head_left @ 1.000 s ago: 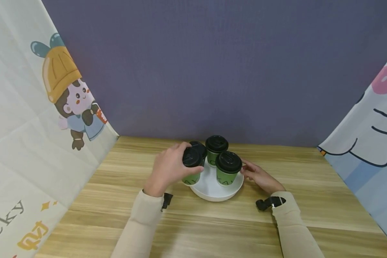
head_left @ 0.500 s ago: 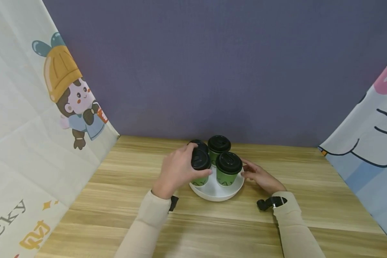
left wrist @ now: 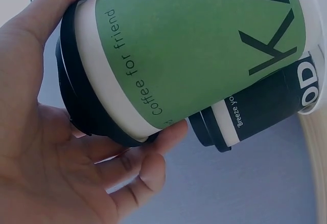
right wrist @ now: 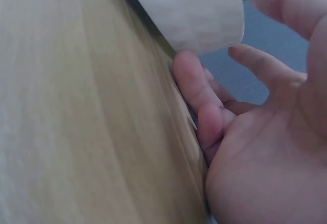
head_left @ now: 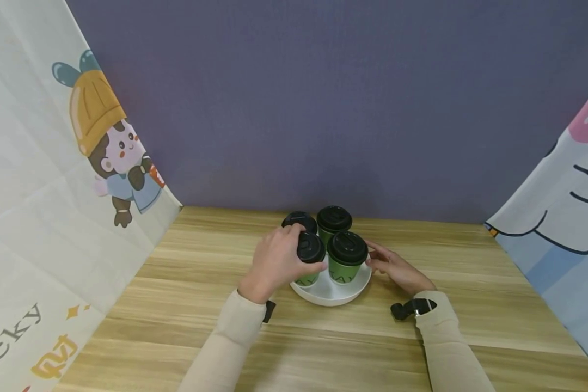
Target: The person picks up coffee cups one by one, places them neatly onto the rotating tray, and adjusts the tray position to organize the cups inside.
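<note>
My left hand (head_left: pixel 279 261) grips a green paper coffee cup (left wrist: pixel 204 45) with a black lid, thumb and fingers around the lid. This cup stands at the front left of a round white dish (head_left: pixel 323 299). Beside it on the right is another green coffee cup (head_left: pixel 344 271). Behind them stand a third green cup (head_left: pixel 334 219) and a dark-sleeved cup (left wrist: pixel 271 98), both black-lidded. My right hand (head_left: pixel 397 269) is at the dish's right side, its fingertips against the textured outer wall (right wrist: pixel 204 14), holding no cup.
The dish stands on a wood-grain table (head_left: pixel 348 348), near a purple-grey back panel (head_left: pixel 323 109). Printed cloths hang at the left (head_left: pixel 29 190) and right (head_left: pixel 568 218). Both wrists carry black camera straps (head_left: pixel 414 308).
My left hand has moved right and slightly toward me with its green cup, from the dish's left edge to beside the front-right cup. The right hand has stayed at the dish.
</note>
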`<state>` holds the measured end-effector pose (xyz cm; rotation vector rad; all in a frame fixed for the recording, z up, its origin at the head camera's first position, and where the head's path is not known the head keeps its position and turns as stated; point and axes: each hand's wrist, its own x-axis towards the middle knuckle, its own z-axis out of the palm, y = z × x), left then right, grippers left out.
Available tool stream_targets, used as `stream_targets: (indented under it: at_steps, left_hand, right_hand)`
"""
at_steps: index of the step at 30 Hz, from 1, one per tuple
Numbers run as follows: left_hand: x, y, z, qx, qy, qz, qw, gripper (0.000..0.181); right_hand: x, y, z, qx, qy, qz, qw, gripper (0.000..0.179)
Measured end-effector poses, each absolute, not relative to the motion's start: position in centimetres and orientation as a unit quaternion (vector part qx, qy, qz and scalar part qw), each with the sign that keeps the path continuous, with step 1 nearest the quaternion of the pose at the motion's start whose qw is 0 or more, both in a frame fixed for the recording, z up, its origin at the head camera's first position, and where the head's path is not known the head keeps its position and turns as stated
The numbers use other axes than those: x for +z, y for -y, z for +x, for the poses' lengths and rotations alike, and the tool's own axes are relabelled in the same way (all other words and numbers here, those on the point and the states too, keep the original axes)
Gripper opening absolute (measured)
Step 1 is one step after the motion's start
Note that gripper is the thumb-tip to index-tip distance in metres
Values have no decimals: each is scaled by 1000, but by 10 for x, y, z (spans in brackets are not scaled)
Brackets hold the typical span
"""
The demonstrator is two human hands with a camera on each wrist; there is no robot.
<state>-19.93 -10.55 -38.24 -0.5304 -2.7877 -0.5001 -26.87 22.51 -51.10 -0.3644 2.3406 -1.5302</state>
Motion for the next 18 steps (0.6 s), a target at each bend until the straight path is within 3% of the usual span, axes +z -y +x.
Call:
stream_targets:
  at_steps: [18]
  left_hand:
    - [-392, 96, -205, -129, 958, -199, 161, 89]
  right_hand:
    - [-518, -228, -273, -557, -806, -132, 152, 66]
